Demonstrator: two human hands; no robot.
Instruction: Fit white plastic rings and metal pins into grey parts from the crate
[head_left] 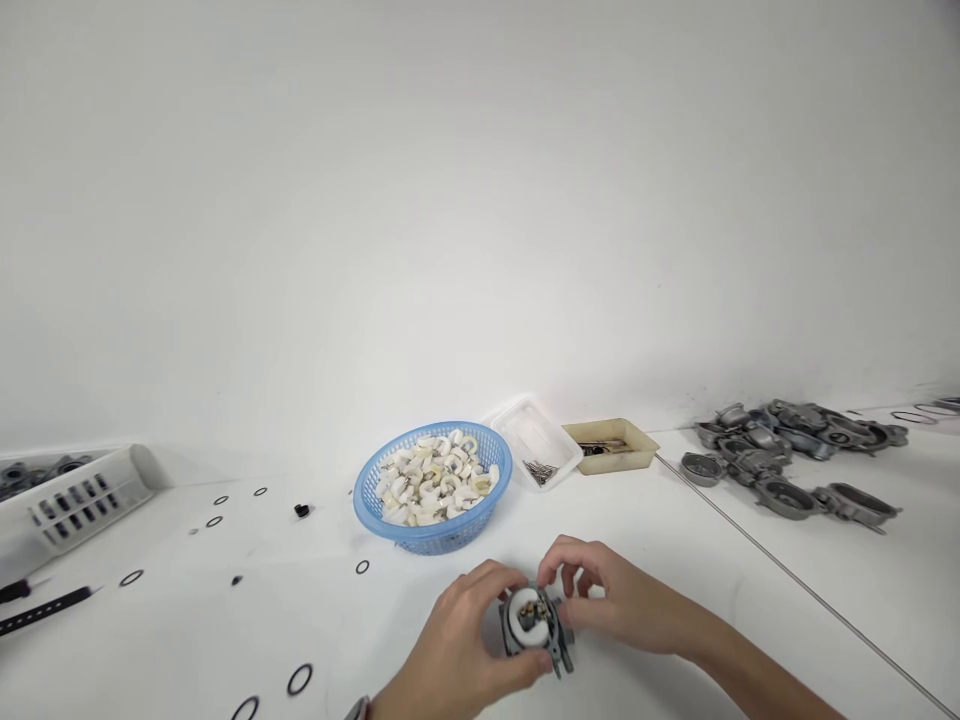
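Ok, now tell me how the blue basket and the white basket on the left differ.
The blue basket is round, while the white basket has straight sides. The blue basket holds white and cream curved pieces; the white basket holds dark grey parts. The blue basket shows whole, while the white basket is cut off at the picture's edge. Both have openings in their walls.

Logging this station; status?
Left hand gripping metal casting. Right hand at its far-right edge. White ring seated in casting. Blue basket beyond, not between hands.
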